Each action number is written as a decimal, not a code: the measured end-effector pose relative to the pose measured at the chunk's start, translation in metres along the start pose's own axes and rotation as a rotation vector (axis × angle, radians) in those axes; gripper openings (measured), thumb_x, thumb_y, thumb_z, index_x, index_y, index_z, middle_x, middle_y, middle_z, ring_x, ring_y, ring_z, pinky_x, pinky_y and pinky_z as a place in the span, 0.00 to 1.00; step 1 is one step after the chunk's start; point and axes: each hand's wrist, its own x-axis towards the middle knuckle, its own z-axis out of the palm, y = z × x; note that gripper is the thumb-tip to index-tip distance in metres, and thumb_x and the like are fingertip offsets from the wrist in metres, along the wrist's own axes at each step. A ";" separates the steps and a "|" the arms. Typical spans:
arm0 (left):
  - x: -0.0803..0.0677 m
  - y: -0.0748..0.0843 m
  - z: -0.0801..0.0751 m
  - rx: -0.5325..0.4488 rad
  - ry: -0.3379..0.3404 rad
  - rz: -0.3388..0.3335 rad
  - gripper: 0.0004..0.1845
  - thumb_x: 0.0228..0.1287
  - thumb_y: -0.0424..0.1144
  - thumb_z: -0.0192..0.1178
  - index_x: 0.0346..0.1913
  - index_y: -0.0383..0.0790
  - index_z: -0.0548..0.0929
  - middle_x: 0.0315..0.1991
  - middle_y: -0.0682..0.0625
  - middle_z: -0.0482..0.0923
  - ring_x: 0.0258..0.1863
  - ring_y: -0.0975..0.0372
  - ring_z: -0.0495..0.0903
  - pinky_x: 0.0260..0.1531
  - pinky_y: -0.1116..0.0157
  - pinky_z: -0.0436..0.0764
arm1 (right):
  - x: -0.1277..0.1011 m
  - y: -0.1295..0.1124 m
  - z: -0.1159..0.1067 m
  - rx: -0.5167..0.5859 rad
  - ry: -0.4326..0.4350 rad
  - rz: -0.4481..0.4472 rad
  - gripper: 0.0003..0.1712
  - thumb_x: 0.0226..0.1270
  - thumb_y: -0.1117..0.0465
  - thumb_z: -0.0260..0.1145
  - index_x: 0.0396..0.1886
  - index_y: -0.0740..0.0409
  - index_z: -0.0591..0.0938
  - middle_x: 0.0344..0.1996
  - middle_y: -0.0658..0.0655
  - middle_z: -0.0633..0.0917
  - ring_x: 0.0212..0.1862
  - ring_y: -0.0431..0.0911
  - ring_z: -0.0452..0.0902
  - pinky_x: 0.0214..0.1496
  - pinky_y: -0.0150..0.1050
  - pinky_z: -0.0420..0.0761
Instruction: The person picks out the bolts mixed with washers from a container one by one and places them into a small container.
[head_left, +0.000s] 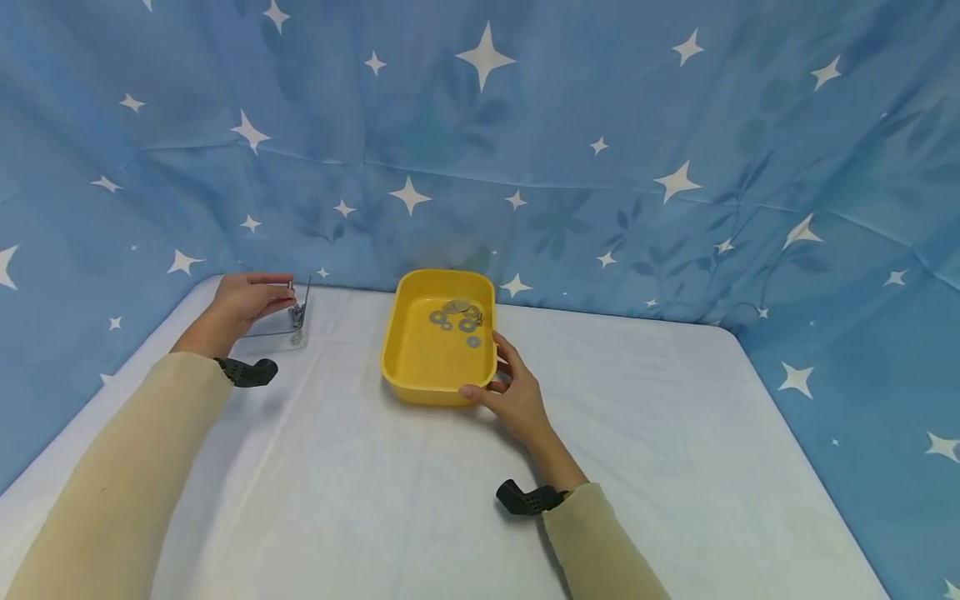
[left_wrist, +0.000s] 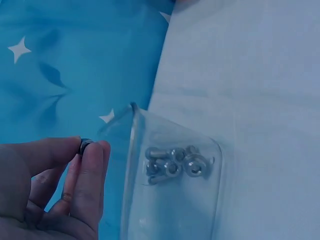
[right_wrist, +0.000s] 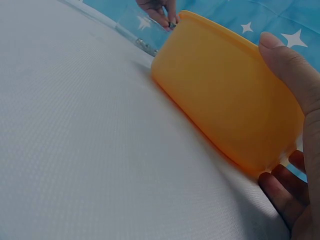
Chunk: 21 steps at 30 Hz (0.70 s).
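nut (left_wrist: 85,145) pinched in left hand (head_left: 243,302) grip by clear tray (left_wrist: 170,175); right hand (head_left: 513,396) grips yellow bin (head_left: 420,350).

Staged recording booth, not lived-in room: white-clothed table (head_left: 420,500) walled far, left and right by creased blue star-print fabric backdrop (head_left: 600,125); wrist-worn cameras (head_left: 528,498).

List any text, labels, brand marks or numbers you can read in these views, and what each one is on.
None: no words, labels, brands or numbers are readable in any view.
The yellow tray, the washers in it and the clear container are unmarked.
The small metal part pinched by the left hand is too small to show any marking.
The blue backdrop cloth carries only white stars and leaf shapes.
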 end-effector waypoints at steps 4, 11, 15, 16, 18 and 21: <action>0.002 -0.007 -0.003 0.026 0.039 -0.053 0.29 0.77 0.35 0.54 0.77 0.34 0.63 0.73 0.38 0.64 0.31 0.80 0.82 0.57 0.70 0.83 | 0.000 -0.001 0.002 0.000 -0.005 0.005 0.57 0.52 0.48 0.82 0.77 0.25 0.59 0.73 0.51 0.70 0.66 0.49 0.75 0.64 0.46 0.84; 0.007 -0.015 -0.003 0.061 0.091 -0.091 0.29 0.74 0.32 0.55 0.75 0.33 0.66 0.69 0.39 0.70 0.28 0.80 0.82 0.55 0.69 0.85 | 0.001 -0.005 0.002 0.005 -0.013 -0.018 0.57 0.53 0.50 0.82 0.78 0.26 0.59 0.73 0.51 0.70 0.67 0.49 0.75 0.64 0.46 0.84; 0.014 -0.018 -0.002 0.057 0.104 -0.110 0.29 0.72 0.30 0.57 0.74 0.33 0.68 0.45 0.52 0.79 0.27 0.77 0.84 0.51 0.69 0.86 | 0.001 -0.004 0.002 0.001 -0.012 -0.020 0.57 0.53 0.50 0.82 0.78 0.28 0.59 0.73 0.51 0.71 0.67 0.49 0.75 0.64 0.46 0.83; 0.016 -0.018 -0.002 0.056 0.116 -0.123 0.29 0.72 0.30 0.58 0.74 0.33 0.68 0.39 0.55 0.78 0.26 0.77 0.84 0.50 0.69 0.87 | 0.001 -0.004 0.002 -0.001 -0.015 -0.021 0.57 0.54 0.50 0.81 0.78 0.28 0.59 0.73 0.51 0.71 0.67 0.49 0.75 0.64 0.45 0.83; 0.021 -0.021 -0.002 0.066 0.142 -0.156 0.28 0.72 0.31 0.58 0.73 0.33 0.69 0.31 0.60 0.77 0.24 0.76 0.84 0.46 0.70 0.88 | 0.001 -0.003 0.003 -0.004 -0.020 -0.022 0.57 0.54 0.50 0.81 0.79 0.29 0.58 0.74 0.52 0.70 0.68 0.49 0.75 0.65 0.46 0.83; 0.030 -0.024 -0.001 0.120 0.186 -0.200 0.26 0.71 0.32 0.58 0.71 0.35 0.73 0.33 0.57 0.79 0.22 0.75 0.81 0.40 0.71 0.88 | 0.002 -0.003 0.004 -0.005 -0.016 -0.025 0.57 0.54 0.51 0.81 0.79 0.30 0.59 0.74 0.52 0.70 0.68 0.49 0.74 0.65 0.46 0.83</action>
